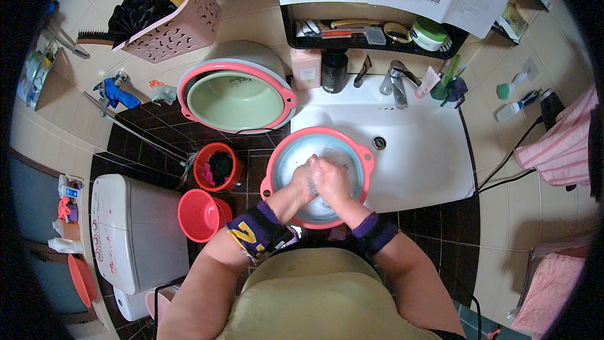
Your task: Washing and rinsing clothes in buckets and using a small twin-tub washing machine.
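A round basin with a pink rim and a blue inner wall rests at the left part of the white sink. Foamy, soapy water fills it. Over the foam my left hand and my right hand are pressed together, fingers closed and wet. Whatever they hold between them, if anything, is hidden by the fingers. Dark purple bands wrap both of my wrists.
A faucet stands at the sink's back, near a pink bottle and a dark jar. Left are stacked basins, a red bucket with dark cloth, another red bucket and a washing machine.
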Motion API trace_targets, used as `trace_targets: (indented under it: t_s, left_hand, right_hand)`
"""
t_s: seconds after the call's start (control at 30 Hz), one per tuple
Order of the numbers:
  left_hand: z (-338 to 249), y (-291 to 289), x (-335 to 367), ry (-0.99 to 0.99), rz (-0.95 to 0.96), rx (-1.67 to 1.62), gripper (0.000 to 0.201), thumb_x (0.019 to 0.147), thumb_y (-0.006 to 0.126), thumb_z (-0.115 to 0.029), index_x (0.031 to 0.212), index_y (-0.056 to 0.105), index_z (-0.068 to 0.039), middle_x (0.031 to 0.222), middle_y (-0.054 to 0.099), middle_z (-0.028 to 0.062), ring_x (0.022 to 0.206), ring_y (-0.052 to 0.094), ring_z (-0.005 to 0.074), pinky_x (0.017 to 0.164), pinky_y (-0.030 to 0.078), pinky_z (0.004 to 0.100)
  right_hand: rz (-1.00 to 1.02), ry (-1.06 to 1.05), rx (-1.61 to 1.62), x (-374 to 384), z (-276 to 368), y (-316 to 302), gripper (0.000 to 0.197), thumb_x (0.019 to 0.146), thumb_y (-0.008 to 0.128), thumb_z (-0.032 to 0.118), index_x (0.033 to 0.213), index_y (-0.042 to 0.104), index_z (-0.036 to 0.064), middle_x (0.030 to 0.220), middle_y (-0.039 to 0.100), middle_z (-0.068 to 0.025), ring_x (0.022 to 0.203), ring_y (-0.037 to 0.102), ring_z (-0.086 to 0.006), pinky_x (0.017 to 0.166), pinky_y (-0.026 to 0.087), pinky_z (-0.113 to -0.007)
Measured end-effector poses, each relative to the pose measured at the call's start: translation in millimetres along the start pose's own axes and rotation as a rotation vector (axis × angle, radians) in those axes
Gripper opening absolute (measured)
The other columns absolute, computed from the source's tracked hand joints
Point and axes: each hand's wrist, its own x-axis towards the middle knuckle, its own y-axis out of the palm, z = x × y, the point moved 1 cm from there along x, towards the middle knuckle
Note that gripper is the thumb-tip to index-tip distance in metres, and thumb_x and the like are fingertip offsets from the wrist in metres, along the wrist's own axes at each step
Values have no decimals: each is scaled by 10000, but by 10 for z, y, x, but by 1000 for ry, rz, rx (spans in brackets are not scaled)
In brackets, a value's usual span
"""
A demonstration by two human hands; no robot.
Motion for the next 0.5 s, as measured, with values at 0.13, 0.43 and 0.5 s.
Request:
trace_targets:
  t_s: [0.13, 0.43, 0.5]
  left_hand:
    - [-43, -41, -229, -98, 194, 361, 362, 919, 460, -435, 961, 522, -81, 665, 551, 34, 405, 460, 128, 287, 311, 228]
    - [-437, -396, -280, 75, 246, 900, 269, 843, 623, -329, 929, 600, -75, 668, 559, -13, 478, 479, 63, 364, 336, 203]
    - [-408, -342, -241, 158, 242, 545, 301, 855, 604, -346, 961, 564, -67, 728, 583, 7, 502, 523, 99, 396, 389, 218]
  right_hand:
    - [96, 227, -70, 218, -379, -137, 351, 894, 498, 327, 734, 623, 41, 716, 605, -190, 680, 591, -354, 626, 451, -419]
    - [384, 710, 689, 304, -475, -423, 355, 857, 586, 423, 909, 640, 76, 794, 605, 43, 629, 554, -97, 582, 435, -259]
    - [298, 699, 607, 288, -402, -435, 331, 849, 610, 393, 837, 652, 65, 712, 592, 22, 615, 534, -78, 546, 417, -245]
